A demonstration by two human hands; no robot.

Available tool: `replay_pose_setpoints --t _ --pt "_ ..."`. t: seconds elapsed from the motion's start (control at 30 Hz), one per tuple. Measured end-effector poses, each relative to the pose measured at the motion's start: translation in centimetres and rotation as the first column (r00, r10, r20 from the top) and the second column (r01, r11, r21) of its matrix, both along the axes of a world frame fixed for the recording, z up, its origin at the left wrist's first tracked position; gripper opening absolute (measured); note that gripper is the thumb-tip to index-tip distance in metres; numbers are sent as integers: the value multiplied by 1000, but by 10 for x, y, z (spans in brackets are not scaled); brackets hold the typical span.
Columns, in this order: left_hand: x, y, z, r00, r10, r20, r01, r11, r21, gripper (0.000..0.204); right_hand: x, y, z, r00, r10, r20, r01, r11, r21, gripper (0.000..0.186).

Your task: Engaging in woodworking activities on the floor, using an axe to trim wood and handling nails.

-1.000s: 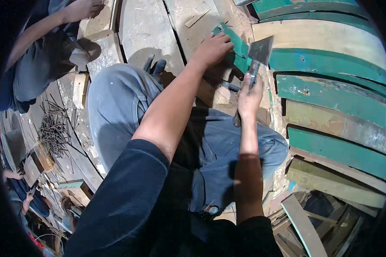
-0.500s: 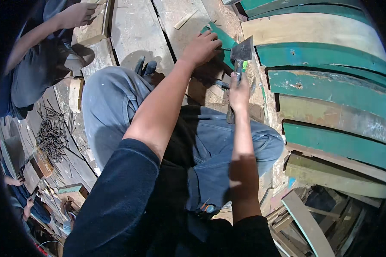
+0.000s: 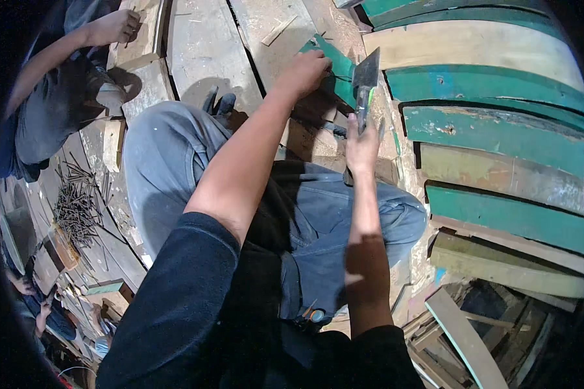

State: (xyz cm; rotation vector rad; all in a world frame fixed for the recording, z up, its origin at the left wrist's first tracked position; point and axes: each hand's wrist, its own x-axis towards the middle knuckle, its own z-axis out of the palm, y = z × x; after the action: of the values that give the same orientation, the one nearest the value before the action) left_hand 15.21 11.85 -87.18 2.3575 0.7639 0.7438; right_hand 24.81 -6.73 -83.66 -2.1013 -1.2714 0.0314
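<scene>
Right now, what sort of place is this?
Probably a woodworking spot, maybe for building or repairs. Green-painted planks line the right side, a pile of nail-like rods lies at left, and the right hand grips a broad-bladed tool.

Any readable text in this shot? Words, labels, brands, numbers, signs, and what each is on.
None that I can read.
Dark broad-bladed tool in the right hand: no legible marking.
Green board at the left hand: no lettering visible.
Stacked planks on the right: paint and scuffs, no legible characters.
Small round item at the waist: too small to tell.
</scene>
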Motion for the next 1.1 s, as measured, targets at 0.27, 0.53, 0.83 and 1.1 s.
replay_pose_setpoints --t 0.27,0.53,0.83,1.1 --pt "1 4 -8 999 -28 16 28 1000 -13 14 -29 21 52 952 -143 -269 105 983 -151 23" --pt "4 10 -10 999 -42 -26 43 999 33 14 -19 10 22 977 -94 -190 41 963 -268 26" --pt "-1 7 -7 996 -39 -78 42 998 39 17 -21 17 39 918 -143 -371 118 989 -89 25" --pt "-3 5 -12 999 -36 -13 38 989 144 16 -11 8 15 987 -53 -153 15 971 -237 26"
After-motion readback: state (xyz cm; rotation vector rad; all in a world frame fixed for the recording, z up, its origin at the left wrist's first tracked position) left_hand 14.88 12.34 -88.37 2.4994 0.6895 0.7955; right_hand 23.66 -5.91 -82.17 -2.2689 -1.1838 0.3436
